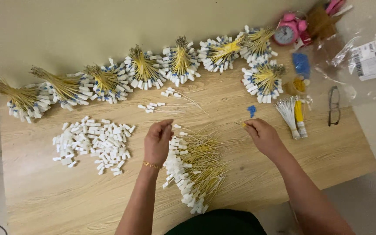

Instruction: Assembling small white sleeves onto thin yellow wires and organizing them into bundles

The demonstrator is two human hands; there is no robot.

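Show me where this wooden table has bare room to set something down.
The widest bare wood lies along the near-left edge of the wooden table, below the pile of loose white plastic blocks. A smaller patch lies near-right, beyond the right hand. The far edge is crowded with yellow-and-white tied bundles; yellow-wired white tags fill the space between the hands.

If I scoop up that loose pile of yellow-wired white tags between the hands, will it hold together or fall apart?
The loose pile of tags will probably scatter: nothing binds it, unlike the tied bundles behind. The thin yellow wires look springy and cross each other, so some may snag and drag neighbours. It is likely very light. The left hand already rests on it.
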